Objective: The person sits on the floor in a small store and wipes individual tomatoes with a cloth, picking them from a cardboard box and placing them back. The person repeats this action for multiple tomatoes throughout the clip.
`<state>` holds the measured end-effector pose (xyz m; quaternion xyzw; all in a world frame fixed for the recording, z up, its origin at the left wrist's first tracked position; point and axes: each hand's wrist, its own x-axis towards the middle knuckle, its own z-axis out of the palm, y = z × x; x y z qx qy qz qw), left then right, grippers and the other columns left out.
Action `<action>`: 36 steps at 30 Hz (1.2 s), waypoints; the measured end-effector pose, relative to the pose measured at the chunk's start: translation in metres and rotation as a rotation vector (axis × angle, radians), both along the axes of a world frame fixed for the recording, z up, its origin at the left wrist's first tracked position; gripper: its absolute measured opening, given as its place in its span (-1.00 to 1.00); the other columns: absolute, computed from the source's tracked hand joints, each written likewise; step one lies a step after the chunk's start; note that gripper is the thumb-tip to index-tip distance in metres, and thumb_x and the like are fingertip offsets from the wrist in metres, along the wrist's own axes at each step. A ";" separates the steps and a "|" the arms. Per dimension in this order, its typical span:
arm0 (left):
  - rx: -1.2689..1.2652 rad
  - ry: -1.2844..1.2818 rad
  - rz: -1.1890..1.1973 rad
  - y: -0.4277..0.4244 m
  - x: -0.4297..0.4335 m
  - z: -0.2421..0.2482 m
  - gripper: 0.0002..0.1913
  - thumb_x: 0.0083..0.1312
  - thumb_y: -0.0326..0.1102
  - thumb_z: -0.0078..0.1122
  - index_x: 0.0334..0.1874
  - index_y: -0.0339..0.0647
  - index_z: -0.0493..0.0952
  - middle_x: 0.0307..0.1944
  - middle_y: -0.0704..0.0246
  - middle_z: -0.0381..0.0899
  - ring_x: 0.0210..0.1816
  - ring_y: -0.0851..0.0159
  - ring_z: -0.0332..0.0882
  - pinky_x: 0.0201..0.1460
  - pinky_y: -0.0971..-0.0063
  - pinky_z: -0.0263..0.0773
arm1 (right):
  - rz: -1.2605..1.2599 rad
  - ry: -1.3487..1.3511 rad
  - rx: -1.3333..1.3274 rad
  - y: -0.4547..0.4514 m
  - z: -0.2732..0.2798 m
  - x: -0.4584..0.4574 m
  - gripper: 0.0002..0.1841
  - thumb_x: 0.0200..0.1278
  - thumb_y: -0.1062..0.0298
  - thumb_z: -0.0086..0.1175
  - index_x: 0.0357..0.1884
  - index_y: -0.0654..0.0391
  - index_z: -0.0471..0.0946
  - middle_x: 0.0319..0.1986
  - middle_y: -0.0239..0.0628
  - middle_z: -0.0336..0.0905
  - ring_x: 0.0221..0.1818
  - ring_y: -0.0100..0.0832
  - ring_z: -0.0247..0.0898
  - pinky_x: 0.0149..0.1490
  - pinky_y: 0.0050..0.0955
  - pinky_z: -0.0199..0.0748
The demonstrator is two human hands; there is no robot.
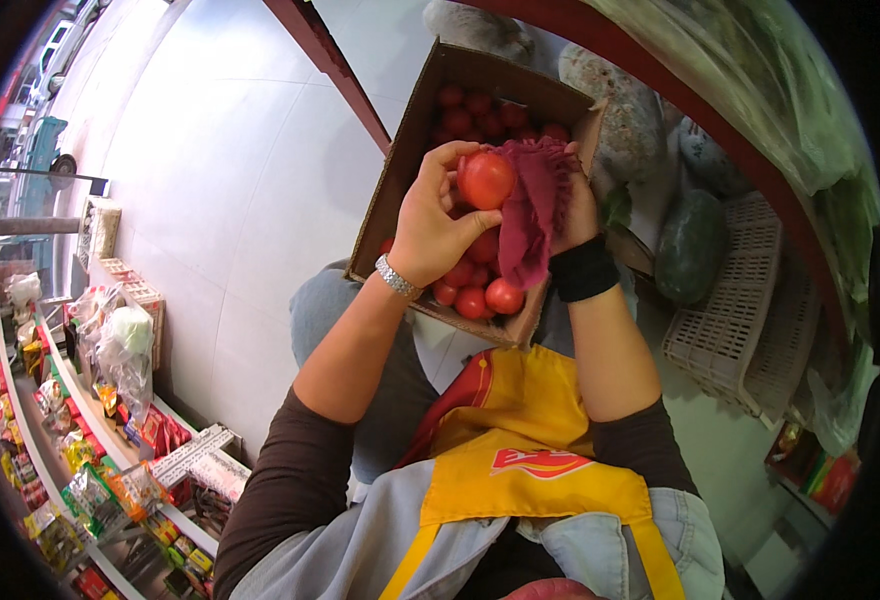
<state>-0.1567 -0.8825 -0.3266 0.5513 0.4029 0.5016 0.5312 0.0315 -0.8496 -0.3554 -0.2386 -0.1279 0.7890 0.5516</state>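
Observation:
A ripe red tomato is gripped between the thumb and fingers of my left hand, over an open cardboard box. My right hand holds a dark red cloth with a fringed edge. The cloth hangs down beside the tomato and touches or nearly touches its right side; it hides most of my right fingers. Below both hands, many more tomatoes lie in the box, some at the far end in shadow and some at the near end. The box sits in front of my knees.
Large wax gourds lie behind and right of the box, with a dark green melon near a plastic crate. A red frame bar slants down to the box. Shelves of packaged goods stand at left beside the tiled floor.

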 end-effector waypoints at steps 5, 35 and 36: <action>0.266 0.348 0.095 0.006 -0.006 0.001 -0.16 0.15 -0.60 0.51 0.48 -0.21 0.24 0.48 0.21 0.40 0.40 0.26 0.45 0.42 0.36 0.48 | 0.102 0.009 -0.034 -0.007 0.008 -0.011 -0.36 0.56 -0.29 -0.03 0.25 0.12 0.55 0.19 -0.23 0.62 0.25 -0.27 0.55 0.33 -0.23 0.55; 0.272 0.443 -0.023 -0.004 -0.003 -0.002 -0.18 0.01 -0.62 0.29 0.47 -0.22 0.42 0.31 0.08 0.45 0.25 -0.04 0.48 0.28 0.24 0.48 | 0.151 -0.218 -0.056 0.005 -0.081 0.020 -0.49 0.66 -0.05 -0.10 0.40 0.09 0.36 0.30 -0.18 0.43 0.31 -0.24 0.40 0.45 -0.25 0.37; 0.323 0.472 0.030 -0.006 -0.002 0.002 -0.19 0.00 -0.62 0.28 0.45 -0.22 0.44 0.23 0.09 0.47 0.21 -0.05 0.50 0.26 0.23 0.49 | 0.158 -0.255 -0.049 0.006 -0.080 0.020 -0.48 0.66 -0.04 -0.10 0.42 0.10 0.35 0.31 -0.18 0.43 0.32 -0.23 0.39 0.45 -0.25 0.37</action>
